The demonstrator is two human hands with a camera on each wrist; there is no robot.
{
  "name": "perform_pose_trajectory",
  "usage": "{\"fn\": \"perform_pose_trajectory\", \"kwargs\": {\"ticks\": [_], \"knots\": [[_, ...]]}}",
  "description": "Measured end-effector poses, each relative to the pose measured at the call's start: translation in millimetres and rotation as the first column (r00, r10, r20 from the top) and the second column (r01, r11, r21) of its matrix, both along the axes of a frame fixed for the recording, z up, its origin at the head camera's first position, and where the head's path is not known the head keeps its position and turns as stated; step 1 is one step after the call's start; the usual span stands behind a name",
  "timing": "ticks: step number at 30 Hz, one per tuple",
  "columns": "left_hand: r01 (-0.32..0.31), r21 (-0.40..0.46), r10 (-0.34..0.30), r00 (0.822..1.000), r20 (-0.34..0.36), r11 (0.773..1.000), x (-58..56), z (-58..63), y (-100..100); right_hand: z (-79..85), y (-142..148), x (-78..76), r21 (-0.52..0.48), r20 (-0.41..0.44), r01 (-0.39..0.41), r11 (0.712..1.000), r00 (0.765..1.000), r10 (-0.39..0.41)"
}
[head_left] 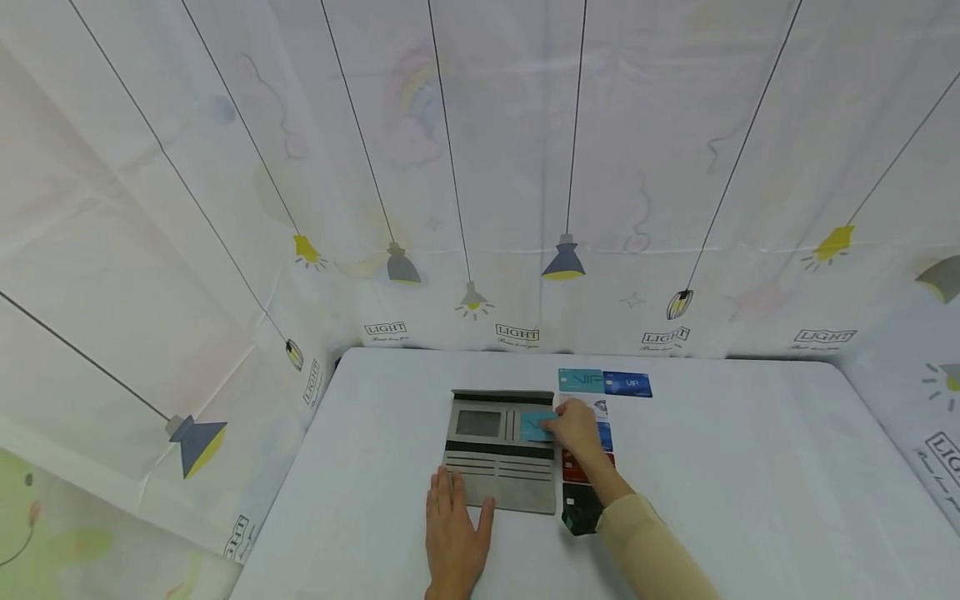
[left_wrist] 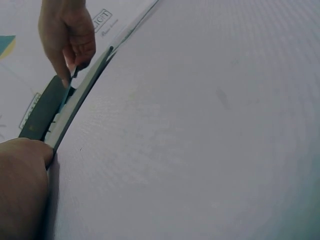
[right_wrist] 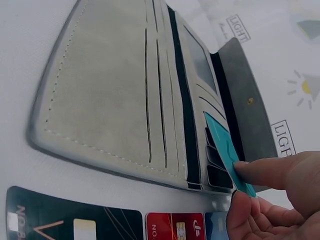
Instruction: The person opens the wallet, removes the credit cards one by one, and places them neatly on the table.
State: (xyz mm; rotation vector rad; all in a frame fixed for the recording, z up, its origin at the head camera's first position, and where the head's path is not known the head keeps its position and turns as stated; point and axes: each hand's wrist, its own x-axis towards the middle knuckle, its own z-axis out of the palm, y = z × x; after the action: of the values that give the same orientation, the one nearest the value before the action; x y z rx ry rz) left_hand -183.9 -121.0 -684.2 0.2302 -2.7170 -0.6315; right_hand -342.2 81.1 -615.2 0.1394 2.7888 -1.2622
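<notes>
A grey wallet [head_left: 501, 493] lies unfolded on the white table, its card slots and a clear window facing up. My right hand [head_left: 579, 429] pinches a teal card [head_left: 535, 426] at its right end, between thumb and fingers. In the right wrist view the teal card [right_wrist: 225, 145] lies slanted at the slots of the wallet's upper panel; how deep it sits I cannot tell. My left hand [head_left: 454, 533] rests with straight fingers at the wallet's lower left edge, the fingertips on it. The left wrist view shows the wallet [left_wrist: 80, 102] edge-on.
Right of the wallet runs a column of cards: a teal VIP card [head_left: 581, 381], a white one, a blue one, a red card [head_left: 576, 469] and a dark green card [head_left: 577, 500]. A blue VIP card [head_left: 627, 384] lies beside the top one. A lamp-patterned curtain [head_left: 480, 208] hangs behind the table.
</notes>
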Motion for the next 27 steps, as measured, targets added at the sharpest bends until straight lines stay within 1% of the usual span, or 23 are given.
{"fn": "perform_pose_trajectory", "kwargs": {"ticks": [5,13,17,21,24,27], "knots": [[0.0,-0.007,0.0,1.0,0.004,1.0,-0.2,0.3,0.7,2.7,7.4,3.6,-0.029,0.029,0.03,0.999,0.999,-0.029],[-0.006,-0.017,0.006,1.0,-0.006,1.0,0.1,-0.1,0.5,5.1,19.1,13.7,-0.168,0.097,0.068,0.983,0.994,-0.053],[-0.008,-0.024,0.008,1.0,-0.013,1.0,-0.4,-0.5,-0.1,4.6,25.7,16.4,-0.219,0.104,0.08,0.973,0.993,-0.058],[-0.007,-0.027,0.007,1.0,-0.01,1.0,-0.9,-1.1,-0.3,3.1,36.3,14.8,-0.275,0.097,0.096,0.957,0.993,-0.072],[-0.008,-0.019,0.008,1.0,-0.002,1.0,-0.8,-1.5,-0.4,-0.1,46.3,11.2,-0.278,0.087,0.112,0.954,0.992,-0.092],[-0.014,-0.017,0.014,1.0,0.003,1.0,-0.5,-1.8,-0.6,-4.1,56.5,8.2,-0.241,0.069,0.131,0.962,0.991,-0.117]]}}
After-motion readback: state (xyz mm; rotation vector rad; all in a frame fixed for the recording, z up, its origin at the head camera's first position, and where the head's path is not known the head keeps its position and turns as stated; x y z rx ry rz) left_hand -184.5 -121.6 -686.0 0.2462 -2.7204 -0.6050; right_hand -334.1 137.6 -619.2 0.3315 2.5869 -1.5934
